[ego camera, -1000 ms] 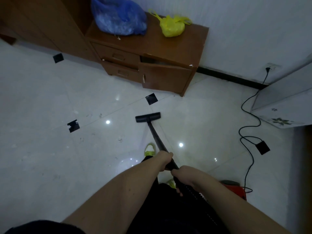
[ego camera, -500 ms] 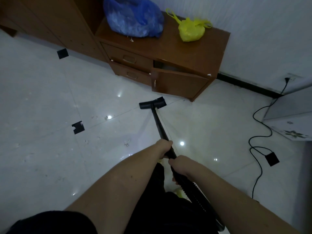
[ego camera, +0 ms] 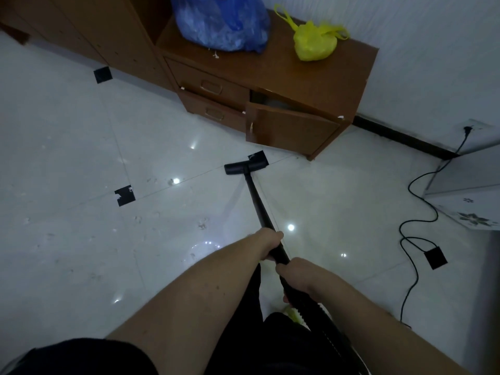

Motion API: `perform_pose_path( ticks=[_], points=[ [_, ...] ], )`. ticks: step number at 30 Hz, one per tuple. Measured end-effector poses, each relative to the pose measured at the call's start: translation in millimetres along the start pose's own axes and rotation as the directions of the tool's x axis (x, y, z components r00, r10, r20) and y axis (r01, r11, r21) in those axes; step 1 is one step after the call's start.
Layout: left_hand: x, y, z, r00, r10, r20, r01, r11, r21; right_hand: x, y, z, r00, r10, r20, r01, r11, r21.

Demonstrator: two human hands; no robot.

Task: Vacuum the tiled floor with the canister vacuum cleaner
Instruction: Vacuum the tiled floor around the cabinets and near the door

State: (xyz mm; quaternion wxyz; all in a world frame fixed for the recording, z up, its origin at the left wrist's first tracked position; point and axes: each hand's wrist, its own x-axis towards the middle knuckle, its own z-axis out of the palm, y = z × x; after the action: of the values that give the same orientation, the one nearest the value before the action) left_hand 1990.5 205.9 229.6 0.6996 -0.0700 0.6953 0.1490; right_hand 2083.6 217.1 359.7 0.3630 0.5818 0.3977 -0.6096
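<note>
Both hands wrap the black wand (ego camera: 260, 204) at lower centre, left hand (ego camera: 269, 243) ahead of right hand (ego camera: 293, 276), steering the floor nozzle (ego camera: 244, 167) flat along the tiled floor (ego camera: 81, 239) toward the brown cabinet (ego camera: 297, 85).

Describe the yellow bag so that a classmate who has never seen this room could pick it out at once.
Find the brown wooden cabinet standing against the white wall, its door ajar. Two plastic bags sit on its top: a big blue bag towards the left and a smaller one near the right end. The yellow bag is that smaller one, bright yellow, knotted, with loop handles sticking out.
</note>
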Motion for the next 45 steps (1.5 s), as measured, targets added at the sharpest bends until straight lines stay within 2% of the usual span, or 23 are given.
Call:
perform_pose_path(
  ticks=[11,13,21,25,30,35,39,45],
  points=[
    [-24,-102,82,0.998,-0.061,0.022,0.062,0.997,-0.046,-6,130,12,0.999,-0.021,0.029,0.026,0.984,-0.176],
    [-37,-135,114,0.998,-0.045,0.048,0.048,0.997,-0.067,-19,175,9,0.998,-0.036,0.046,0.046,0.972,-0.232],
    [-45,-198,164,0.998,-0.031,0.061,0.045,0.971,-0.233,-40,232,7,0.996,0.008,0.089,0.034,0.885,-0.465],
    [-47,-215,148,0.996,-0.069,0.062,0.086,0.937,-0.339,-37,226,24,0.996,-0.009,0.085,0.054,0.837,-0.544],
    [-31,-228,112,0.997,-0.067,0.027,0.073,0.918,-0.390,-27,202,52,0.995,0.012,0.098,0.050,0.795,-0.605],
    [-17,-230,69,0.998,-0.065,-0.013,0.052,0.897,-0.440,-18,168,81,0.997,-0.011,0.078,0.056,0.798,-0.600],
    [-13,-227,30,0.997,-0.048,-0.053,0.022,0.914,-0.406,-12,136,106,0.996,-0.016,0.085,0.065,0.788,-0.612],
    [-16,-209,-15,0.998,-0.020,-0.056,-0.007,0.896,-0.445,-7,98,124,0.996,-0.067,0.052,0.085,0.821,-0.564]
  ],
)
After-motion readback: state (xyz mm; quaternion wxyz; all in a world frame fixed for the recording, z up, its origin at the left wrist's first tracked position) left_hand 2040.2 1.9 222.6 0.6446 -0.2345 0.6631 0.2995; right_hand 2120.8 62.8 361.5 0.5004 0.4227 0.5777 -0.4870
